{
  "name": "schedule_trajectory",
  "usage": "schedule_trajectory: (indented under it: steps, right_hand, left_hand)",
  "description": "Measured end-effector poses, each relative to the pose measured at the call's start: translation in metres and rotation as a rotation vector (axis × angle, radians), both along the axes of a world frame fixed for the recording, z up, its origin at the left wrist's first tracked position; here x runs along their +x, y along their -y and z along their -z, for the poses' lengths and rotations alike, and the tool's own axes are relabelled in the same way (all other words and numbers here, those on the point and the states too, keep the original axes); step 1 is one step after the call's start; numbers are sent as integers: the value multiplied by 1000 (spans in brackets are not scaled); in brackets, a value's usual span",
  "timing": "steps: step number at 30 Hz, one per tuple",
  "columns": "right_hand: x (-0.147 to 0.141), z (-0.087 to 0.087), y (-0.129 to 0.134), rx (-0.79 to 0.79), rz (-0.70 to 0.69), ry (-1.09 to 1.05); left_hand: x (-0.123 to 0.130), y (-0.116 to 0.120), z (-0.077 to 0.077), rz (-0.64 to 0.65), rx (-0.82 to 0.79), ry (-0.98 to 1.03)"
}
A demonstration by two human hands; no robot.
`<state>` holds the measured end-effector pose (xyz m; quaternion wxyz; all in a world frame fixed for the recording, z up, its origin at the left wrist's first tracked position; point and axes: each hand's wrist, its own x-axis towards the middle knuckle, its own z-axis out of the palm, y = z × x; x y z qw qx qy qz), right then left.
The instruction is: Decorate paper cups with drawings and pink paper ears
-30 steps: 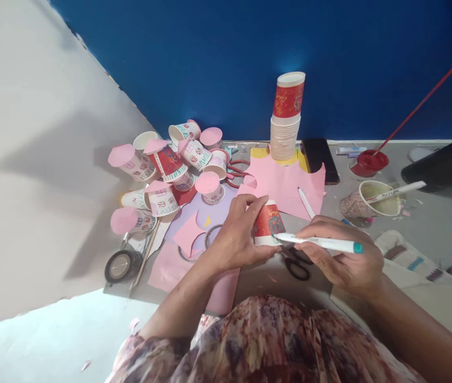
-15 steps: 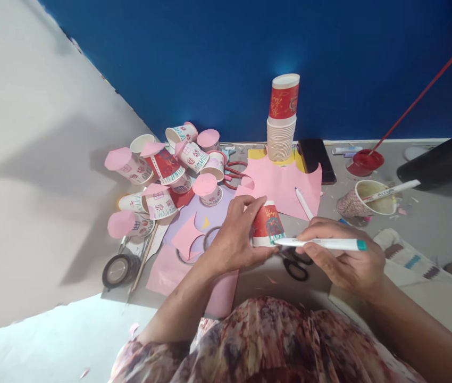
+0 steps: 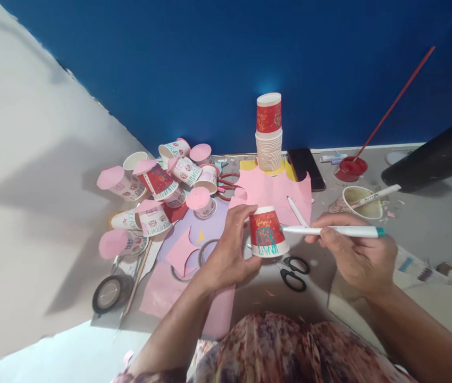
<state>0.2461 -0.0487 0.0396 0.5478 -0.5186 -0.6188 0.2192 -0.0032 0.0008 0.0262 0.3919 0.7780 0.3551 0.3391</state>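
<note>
Between the thumb and fingers of my left hand (image 3: 229, 250) is a red and white paper cup (image 3: 265, 218), held upside down. Teal pen strokes form an arched shape and grass-like zigzags along its lower part. My right hand (image 3: 357, 250) grips a white marker pen (image 3: 341, 231) with a teal end. Its tip points left, close to the cup's right side; whether it touches is hard to tell. Below the cup lie black-handled scissors (image 3: 294, 272). Behind it a pen (image 3: 296, 210) rests on cut pink paper (image 3: 269, 186).
Several decorated cups (image 3: 155, 218) with pink paper tops crowd the left. A tall cup stack (image 3: 269, 143) stands against the blue wall, beside a black phone (image 3: 307, 167). At right are a red paint pot (image 3: 351, 169), a patterned cup (image 3: 337, 205) and a black cylinder (image 3: 429, 154). Tape (image 3: 108, 293) lies front left.
The cup has turned in my left hand so its teal drawing faces me more. My right hand has drawn the marker tip up and right from the cup's lower edge. The view has shifted.
</note>
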Motion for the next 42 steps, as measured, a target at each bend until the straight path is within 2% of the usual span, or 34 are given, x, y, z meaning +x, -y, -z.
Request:
schedule_trajectory:
  steps: [10,14,18,23,26,31,36,42]
  right_hand:
    - [0,-5,-1,51,-67,-11]
    - [0,-5,3,18,-17,-43]
    - [2,0,3,-5,19,-122]
    - [1,9,-1,-75,-29,-222]
    - [0,10,-4,-83,-53,-140]
    - [4,12,-7,-196,-200,6]
    - [9,20,-9,-206,-291,168]
    - [8,23,-10,-154,-273,285]
  left_hand:
    - [0,0,9,-4,-175,142]
    - [-1,-1,10,-18,-251,169]
    - [0,-4,9,12,-270,175]
    - [3,-4,13,48,-362,265]
    - [6,-2,14,101,-452,341]
    - [10,2,11,201,-565,413]
    - [12,4,12,210,-581,412]
    - [6,-1,19,183,-522,383]
